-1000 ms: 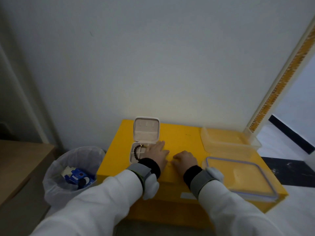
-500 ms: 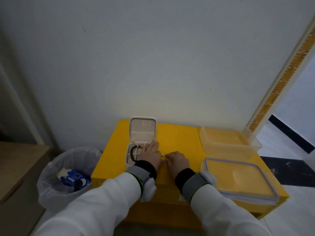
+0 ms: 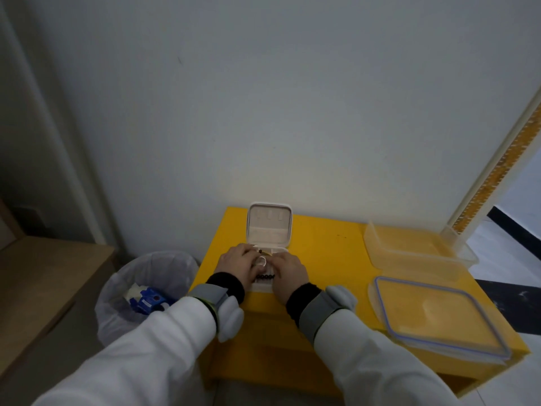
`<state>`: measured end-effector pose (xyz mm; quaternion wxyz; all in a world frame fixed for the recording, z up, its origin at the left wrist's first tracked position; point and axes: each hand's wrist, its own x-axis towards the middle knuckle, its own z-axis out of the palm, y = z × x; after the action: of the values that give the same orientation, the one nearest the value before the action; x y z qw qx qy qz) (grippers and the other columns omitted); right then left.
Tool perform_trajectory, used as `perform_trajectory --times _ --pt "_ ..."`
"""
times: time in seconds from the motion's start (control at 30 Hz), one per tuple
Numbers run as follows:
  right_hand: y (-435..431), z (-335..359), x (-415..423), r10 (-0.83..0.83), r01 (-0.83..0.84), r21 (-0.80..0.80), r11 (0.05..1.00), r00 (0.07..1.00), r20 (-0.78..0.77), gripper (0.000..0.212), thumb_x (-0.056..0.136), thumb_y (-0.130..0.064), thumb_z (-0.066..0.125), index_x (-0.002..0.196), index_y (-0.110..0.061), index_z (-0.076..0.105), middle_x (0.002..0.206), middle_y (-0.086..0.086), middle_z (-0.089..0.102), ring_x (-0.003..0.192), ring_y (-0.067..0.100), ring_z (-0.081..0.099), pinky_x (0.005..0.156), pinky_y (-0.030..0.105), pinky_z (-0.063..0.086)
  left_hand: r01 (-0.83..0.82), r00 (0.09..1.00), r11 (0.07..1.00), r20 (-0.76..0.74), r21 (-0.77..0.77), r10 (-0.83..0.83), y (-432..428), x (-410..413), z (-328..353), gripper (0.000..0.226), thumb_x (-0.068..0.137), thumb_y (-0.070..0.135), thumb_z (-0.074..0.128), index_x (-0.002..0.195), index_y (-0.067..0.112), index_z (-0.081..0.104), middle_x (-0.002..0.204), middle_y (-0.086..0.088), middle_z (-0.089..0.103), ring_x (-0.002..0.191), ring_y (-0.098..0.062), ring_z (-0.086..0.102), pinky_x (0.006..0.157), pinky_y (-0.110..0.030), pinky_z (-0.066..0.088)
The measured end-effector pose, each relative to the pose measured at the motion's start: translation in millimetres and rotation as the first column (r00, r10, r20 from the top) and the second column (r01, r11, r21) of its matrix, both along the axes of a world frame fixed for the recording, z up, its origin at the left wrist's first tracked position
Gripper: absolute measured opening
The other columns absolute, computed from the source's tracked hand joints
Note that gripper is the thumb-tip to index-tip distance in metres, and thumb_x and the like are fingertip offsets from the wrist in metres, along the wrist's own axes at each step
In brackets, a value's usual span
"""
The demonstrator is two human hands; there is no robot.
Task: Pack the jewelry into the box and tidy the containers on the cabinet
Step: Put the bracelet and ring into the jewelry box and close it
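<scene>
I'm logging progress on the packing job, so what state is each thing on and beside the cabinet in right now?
Jewelry box: open, lid upright.
Beaded bracelet: inside the box.
Ring: over the box, between both hands.
Left hand: on the box.
Right hand: on the box.
Clear container: uncovered, empty.
Container lid: off, lying flat.
Trash bin: lined, partly filled.

1. Legible text, labels, brands, numbers, signs: none found.
2. Blue-and-white packaging [image 3: 145, 300] in the lined waste bin [image 3: 117, 288], left of the yellow tabletop [image 3: 328, 253]: bears printed marks, too small and blurred to read.
3. Jewelry box [image 3: 269, 227], far centre: no marking visible.
</scene>
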<state>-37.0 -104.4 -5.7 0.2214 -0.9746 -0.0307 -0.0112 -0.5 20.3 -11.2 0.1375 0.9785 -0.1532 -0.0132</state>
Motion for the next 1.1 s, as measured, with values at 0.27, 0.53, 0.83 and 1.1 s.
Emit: perform_trajectory --times 0.27,0.53,0.83,1.1 --pt "-3.8 -0.4 -0.1 -0.027 0.024 -0.053 0.998 0.998 -0.057 0.044 0.096 -0.008 0.036 0.138 -0.012 0.047 0.15 0.008 0.039 0.137 0.024 0.034 0.113 0.036 0.032 -0.034 0.996 0.998 -0.09 -0.059 0.028 -3.5 2.2 1.5 0.044 0.092 0.038 0.045 0.129 0.017 0.056 0.148 -0.005 0.037 0.134 -0.025 0.036 0.111 -0.038 0.035" --pt "-55.8 4.2 -6.5 -0.324 0.33 0.094 0.939 0.943 -0.081 0.046 0.096 0.003 0.032 0.139 -0.009 0.043 0.149 0.01 0.04 0.138 0.028 0.035 0.115 0.038 0.032 -0.093 0.992 0.984 -0.098 -0.151 0.079 2.1 -2.5 3.5 0.038 0.098 0.025 0.037 0.128 0.015 0.057 0.15 -0.003 0.036 0.134 -0.025 0.037 0.112 -0.036 0.035" --pt "-83.1 -12.0 -24.2 -0.326 0.334 0.043 0.942 0.936 -0.136 0.038 0.099 -0.011 0.035 0.134 -0.01 0.05 0.145 0.01 0.044 0.135 0.027 0.038 0.113 0.037 0.033 -0.083 0.996 0.967 -0.003 -0.241 0.085 -0.6 -10.3 3.9 0.036 0.097 0.02 0.038 0.126 0.01 0.057 0.146 -0.009 0.04 0.132 -0.026 0.039 0.111 -0.034 0.034" --pt "-79.2 -21.8 -23.8 -0.254 0.244 -0.086 0.966 0.957 -0.142 0.042 0.09 -0.046 0.052 0.125 -0.025 0.062 0.144 0.0 0.048 0.134 0.019 0.04 0.112 0.035 0.033 0.211 0.977 0.977 0.038 -0.004 -0.211 -59.2 -23.5 17.2 0.04 0.093 0.03 0.041 0.13 0.02 0.054 0.153 -0.001 0.031 0.14 -0.02 0.03 0.115 -0.035 0.026"
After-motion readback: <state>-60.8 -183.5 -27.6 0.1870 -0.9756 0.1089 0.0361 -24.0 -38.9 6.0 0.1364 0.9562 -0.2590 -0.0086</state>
